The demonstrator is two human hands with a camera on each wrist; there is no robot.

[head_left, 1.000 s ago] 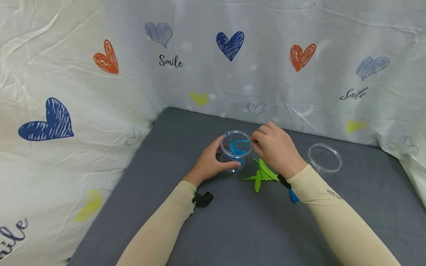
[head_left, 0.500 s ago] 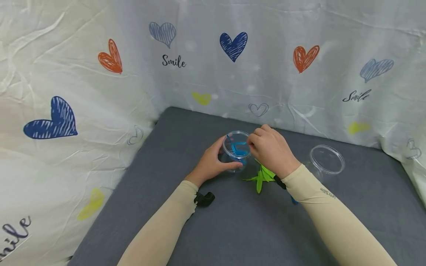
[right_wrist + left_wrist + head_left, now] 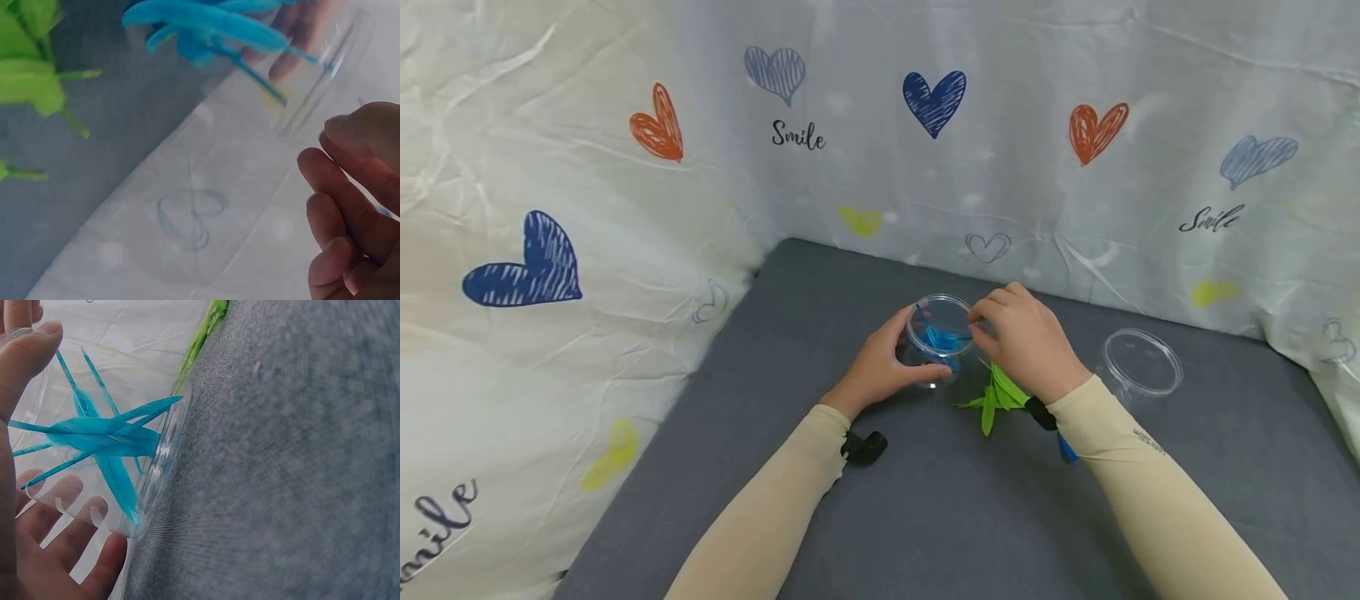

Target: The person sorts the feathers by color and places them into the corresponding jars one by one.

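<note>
My left hand (image 3: 876, 364) grips a clear plastic jar (image 3: 942, 297) from the left side, thumb in front and fingers behind. Several blue feathers (image 3: 103, 434) lie crossed inside it, seen through the wall in the left wrist view. At the jar's right rim is my right hand (image 3: 1022, 340), fingers loosely curled and thumb close to the index finger. Its fingertips (image 3: 312, 159) show nothing between them in the right wrist view. Green feathers (image 3: 997, 396) lie in a small pile on the table, just below the right hand.
A second clear round container (image 3: 1178, 379) stands to the right, beyond the right forearm. A blue piece (image 3: 1067, 450) lies mostly hidden under the right wrist. Grey cloth covers the table (image 3: 970, 525); a white curtain (image 3: 850, 167) with printed hearts hangs behind.
The blue feather that my right hand pinched over the rim has dropped among the others in the jar. My right hand has drawn back slightly; the left keeps its grip.
</note>
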